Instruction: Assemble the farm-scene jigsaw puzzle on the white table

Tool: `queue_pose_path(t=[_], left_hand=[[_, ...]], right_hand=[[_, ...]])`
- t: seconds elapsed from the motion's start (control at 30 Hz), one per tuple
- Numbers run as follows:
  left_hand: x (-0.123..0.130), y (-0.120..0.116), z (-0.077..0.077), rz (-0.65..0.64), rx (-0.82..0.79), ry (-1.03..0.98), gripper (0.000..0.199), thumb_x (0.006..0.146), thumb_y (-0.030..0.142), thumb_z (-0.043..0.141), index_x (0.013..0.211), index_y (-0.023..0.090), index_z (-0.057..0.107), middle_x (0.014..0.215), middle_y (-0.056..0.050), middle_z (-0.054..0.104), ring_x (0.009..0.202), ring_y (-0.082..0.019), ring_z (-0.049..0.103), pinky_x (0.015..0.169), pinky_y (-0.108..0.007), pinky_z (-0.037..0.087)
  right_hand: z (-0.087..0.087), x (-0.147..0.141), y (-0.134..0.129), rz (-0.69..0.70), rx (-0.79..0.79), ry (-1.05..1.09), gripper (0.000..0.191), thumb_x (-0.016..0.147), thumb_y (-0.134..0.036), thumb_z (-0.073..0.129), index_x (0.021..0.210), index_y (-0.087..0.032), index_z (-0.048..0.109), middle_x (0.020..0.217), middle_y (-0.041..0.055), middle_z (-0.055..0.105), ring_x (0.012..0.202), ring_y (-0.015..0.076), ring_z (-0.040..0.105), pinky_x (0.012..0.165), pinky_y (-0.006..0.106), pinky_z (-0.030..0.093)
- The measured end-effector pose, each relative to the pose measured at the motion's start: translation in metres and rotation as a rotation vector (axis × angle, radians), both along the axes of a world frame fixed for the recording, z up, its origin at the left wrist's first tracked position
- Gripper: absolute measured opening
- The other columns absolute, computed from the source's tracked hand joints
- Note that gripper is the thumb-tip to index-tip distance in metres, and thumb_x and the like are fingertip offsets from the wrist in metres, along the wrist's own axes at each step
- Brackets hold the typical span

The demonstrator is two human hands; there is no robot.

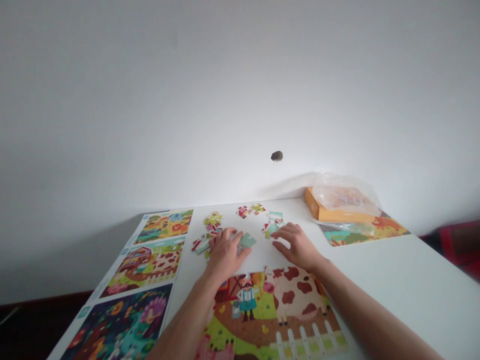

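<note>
My left hand (225, 252) lies palm down with its fingers spread over loose jigsaw pieces. A pale green jigsaw piece (247, 241) shows beside its fingers, and more pieces (201, 243) stick out at its left. My right hand (297, 244) has thumb and fingers apart, its fingertips at a small group of green and red pieces (272, 230); whether they touch is hard to see. Below both hands lies the joined part of a farm jigsaw (262, 315), with a cow, a farmer and a white fence. My left forearm covers part of its left side.
A sheet with printed pictures (144, 265) lies along the table's left side, one matching the farm scene. More loose pieces (250, 210) lie near the wall. An orange box (326, 212) under a clear plastic bag (347, 192) stands at the back right on another picture (369, 232).
</note>
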State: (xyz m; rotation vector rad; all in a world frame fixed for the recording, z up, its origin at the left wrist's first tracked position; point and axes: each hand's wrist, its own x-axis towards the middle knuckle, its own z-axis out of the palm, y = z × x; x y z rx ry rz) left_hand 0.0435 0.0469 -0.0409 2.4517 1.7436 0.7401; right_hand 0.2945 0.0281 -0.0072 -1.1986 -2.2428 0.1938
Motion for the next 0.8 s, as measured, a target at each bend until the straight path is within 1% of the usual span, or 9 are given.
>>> queue_pose_path(t=[0.1,0.2,0.33,0.43,0.53,0.6,0.67,0.73,0.8], left_hand=[[-0.001,-0.001,0.004,0.001,-0.001,0.033,0.035,0.077,0.041,0.068,0.108,0.026,0.065,0.116,-0.009,0.056,0.109,-0.030,0.049,0.092,-0.045,0.037],[-0.001,-0.002,0.006,-0.005,-0.005,-0.001,0.032,0.073,0.038,0.071,0.102,0.025,0.065,0.113,-0.008,0.057,0.109,-0.029,0.050,0.092,-0.044,0.036],[0.002,-0.004,0.008,-0.066,-0.046,-0.058,0.022,0.075,0.031,0.069,0.095,0.026,0.066,0.109,-0.006,0.060,0.109,-0.027,0.052,0.095,-0.044,0.034],[0.003,-0.006,0.009,-0.116,-0.048,-0.095,0.025,0.076,0.025,0.067,0.100,0.029,0.066,0.112,-0.004,0.063,0.110,-0.027,0.054,0.097,-0.045,0.033],[0.003,-0.007,0.011,-0.182,-0.050,-0.115,0.029,0.079,0.021,0.063,0.105,0.031,0.066,0.116,-0.002,0.065,0.112,-0.027,0.054,0.099,-0.046,0.032],[0.002,-0.007,0.011,-0.242,-0.062,-0.124,0.028,0.081,0.018,0.060,0.104,0.031,0.068,0.117,-0.001,0.066,0.112,-0.026,0.055,0.100,-0.046,0.032],[0.002,-0.006,0.011,-0.297,-0.068,-0.144,0.029,0.083,0.014,0.056,0.103,0.031,0.069,0.117,0.000,0.067,0.111,-0.024,0.056,0.099,-0.045,0.034],[0.002,-0.005,0.010,-0.330,-0.060,-0.168,0.033,0.083,0.009,0.051,0.102,0.029,0.069,0.116,0.000,0.067,0.110,-0.022,0.057,0.099,-0.043,0.036],[0.002,-0.004,0.009,-0.333,-0.045,-0.181,0.037,0.082,0.005,0.048,0.102,0.028,0.069,0.115,-0.001,0.068,0.109,-0.021,0.058,0.099,-0.042,0.036]], right_hand=[[-0.004,0.005,0.004,-0.045,0.004,0.040,0.019,0.093,-0.031,0.052,0.100,-0.023,0.068,0.094,0.0062,0.070,0.090,0.0211,0.058,0.082,0.035,0.040],[-0.007,0.008,0.008,-0.083,0.021,0.083,0.020,0.094,-0.029,0.050,0.100,-0.022,0.068,0.093,0.0065,0.070,0.090,0.0211,0.058,0.081,0.035,0.041],[-0.012,0.011,0.013,-0.131,0.031,0.097,0.020,0.094,-0.029,0.050,0.098,-0.022,0.068,0.092,0.0062,0.070,0.087,0.0214,0.058,0.081,0.036,0.042],[-0.017,0.014,0.015,-0.206,0.037,0.040,0.022,0.091,-0.031,0.054,0.107,-0.025,0.068,0.105,0.0074,0.068,0.094,0.0241,0.056,0.084,0.039,0.042],[-0.022,0.015,0.016,-0.256,0.005,-0.063,0.038,0.083,-0.039,0.065,0.119,-0.028,0.063,0.123,0.0080,0.061,0.107,0.0297,0.051,0.088,0.044,0.040],[-0.023,0.016,0.016,-0.247,-0.038,-0.108,0.043,0.080,-0.040,0.068,0.121,-0.029,0.062,0.127,0.0076,0.060,0.109,0.0308,0.049,0.089,0.046,0.040],[-0.024,0.015,0.016,-0.231,-0.059,-0.117,0.037,0.081,-0.035,0.067,0.118,-0.029,0.064,0.124,0.0067,0.062,0.107,0.0292,0.051,0.088,0.044,0.040],[-0.024,0.015,0.016,-0.229,-0.054,-0.105,0.030,0.083,-0.026,0.063,0.113,-0.029,0.066,0.119,0.0054,0.065,0.104,0.0272,0.052,0.088,0.042,0.039],[-0.023,0.014,0.015,-0.234,-0.043,-0.097,0.032,0.083,-0.017,0.059,0.111,-0.028,0.067,0.119,0.0046,0.065,0.105,0.0266,0.052,0.088,0.042,0.039]])
